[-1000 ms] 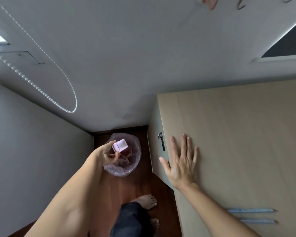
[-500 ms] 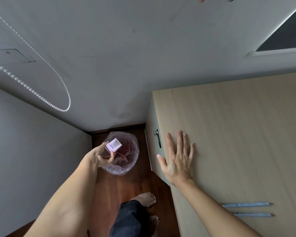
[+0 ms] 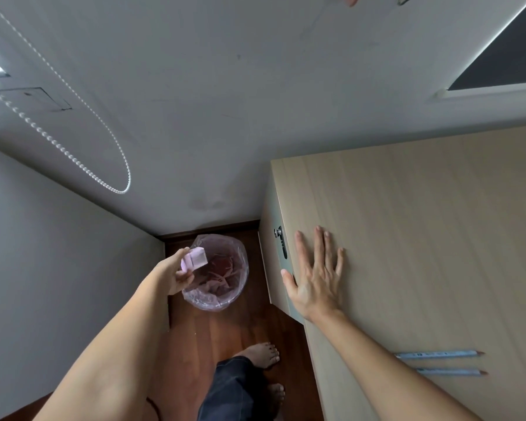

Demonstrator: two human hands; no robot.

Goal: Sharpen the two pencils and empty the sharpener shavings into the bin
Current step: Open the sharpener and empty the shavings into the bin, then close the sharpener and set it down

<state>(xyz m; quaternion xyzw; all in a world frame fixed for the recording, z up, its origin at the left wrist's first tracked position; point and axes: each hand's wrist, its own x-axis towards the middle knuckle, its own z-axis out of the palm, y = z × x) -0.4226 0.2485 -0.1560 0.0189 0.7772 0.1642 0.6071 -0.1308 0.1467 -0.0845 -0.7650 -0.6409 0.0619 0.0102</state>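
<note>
Head view: left hand [image 3: 176, 276] pinches the pink sharpener [image 3: 195, 259] over the lined bin [image 3: 217, 273] on the floor, likely to tip shavings, while right hand [image 3: 315, 276] lies flat-fingered on the desk [image 3: 422, 238], steadying, near two pencils [image 3: 441, 363].

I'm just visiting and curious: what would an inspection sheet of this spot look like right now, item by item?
Surface: light wooden desk top, bare apart from a hand and pencils.
Job's things: two pencils lie side by side on the desk; pink sharpener held over the lined bin on the floor.
Clutter: crumpled reddish waste inside the bin.
Hands: left hand grips the sharpener; right hand rests flat on the desk, fingers straight.
Cables: white beaded cord loops against the wall.
Surroundings: grey wall, dark wooden floor, the person's bare feet.
</note>
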